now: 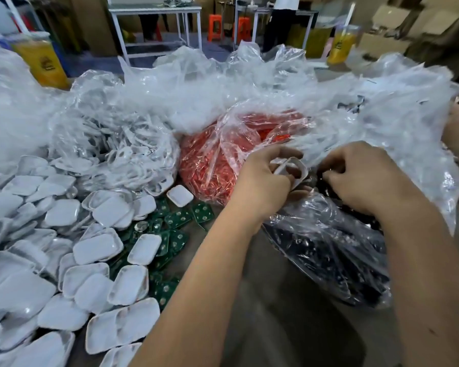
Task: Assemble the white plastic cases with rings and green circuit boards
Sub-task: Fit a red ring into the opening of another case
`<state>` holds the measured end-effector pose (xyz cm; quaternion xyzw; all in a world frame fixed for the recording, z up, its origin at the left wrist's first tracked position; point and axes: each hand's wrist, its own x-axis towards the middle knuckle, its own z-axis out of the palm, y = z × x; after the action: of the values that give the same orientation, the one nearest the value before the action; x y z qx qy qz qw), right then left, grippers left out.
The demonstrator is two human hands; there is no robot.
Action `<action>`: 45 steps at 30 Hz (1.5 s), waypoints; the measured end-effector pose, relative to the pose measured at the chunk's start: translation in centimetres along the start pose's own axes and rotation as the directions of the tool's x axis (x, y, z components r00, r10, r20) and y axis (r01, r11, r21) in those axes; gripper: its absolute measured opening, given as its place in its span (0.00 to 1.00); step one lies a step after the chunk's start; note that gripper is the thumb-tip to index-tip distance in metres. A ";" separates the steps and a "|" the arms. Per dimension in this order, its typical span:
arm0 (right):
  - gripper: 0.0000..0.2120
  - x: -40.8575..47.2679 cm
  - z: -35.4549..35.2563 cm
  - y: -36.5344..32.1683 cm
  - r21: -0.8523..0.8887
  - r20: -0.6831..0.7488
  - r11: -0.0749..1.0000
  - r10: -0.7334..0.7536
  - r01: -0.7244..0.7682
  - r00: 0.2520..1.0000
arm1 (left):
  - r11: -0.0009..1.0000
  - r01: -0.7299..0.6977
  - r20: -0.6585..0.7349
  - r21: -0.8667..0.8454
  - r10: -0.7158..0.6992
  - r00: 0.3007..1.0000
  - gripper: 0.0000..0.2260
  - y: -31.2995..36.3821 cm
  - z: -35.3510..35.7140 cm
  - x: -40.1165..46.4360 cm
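My left hand [263, 178] grips a white plastic case [293, 169], tilted, above a clear bag of black parts [329, 247]. My right hand [361, 176] hovers just right of the case with its fingers curled at the bag's mouth; what they pinch is too small to make out. Several white case halves [98, 245] lie heaped at the left of the table. Green circuit boards [175, 221] lie scattered beside them.
A clear bag of red pieces [223, 165] sits behind my left hand. Another clear bag of white ring-like pieces [117, 154] lies at the left rear. Crumpled plastic sheeting [382, 115] covers the back. Tables and orange stools [215, 26] stand beyond.
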<state>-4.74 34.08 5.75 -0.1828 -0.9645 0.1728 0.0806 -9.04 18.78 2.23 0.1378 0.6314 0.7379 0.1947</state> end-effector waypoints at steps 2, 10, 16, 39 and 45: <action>0.14 -0.1 -0.4 -0.5 0.016 -0.086 1.000 0.024 -0.022 0.996 | 1.000 0.000 -0.016 -0.011 0.000 1.000 0.17 0.0 -0.3 -0.1; 0.13 3.5 -0.5 -6.3 0.234 -0.181 0.962 -0.096 0.138 0.979 | 0.999 -0.043 -0.284 0.009 0.044 0.958 0.10 0.6 -1.2 0.4; 0.09 7.7 3.5 -9.8 -0.207 0.151 0.946 -0.221 0.250 0.963 | 0.991 0.020 -0.447 0.134 0.043 0.894 0.09 0.0 -2.7 1.0; 0.12 1.2 5.3 -15.9 0.444 -0.192 0.619 -0.640 0.648 0.744 | 0.979 -0.018 -0.665 0.201 0.150 0.732 0.09 1.7 -14.1 -4.8; 0.13 -0.1 11.9 -16.1 0.454 0.121 0.611 -0.763 0.648 0.635 | 0.945 0.031 -0.689 0.325 0.214 0.692 0.13 0.3 -17.2 -6.8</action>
<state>-12.53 16.37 0.51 0.2646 -0.9059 0.3296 0.0267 -10.79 0.51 -0.07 -0.0996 0.7571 0.6328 -0.1284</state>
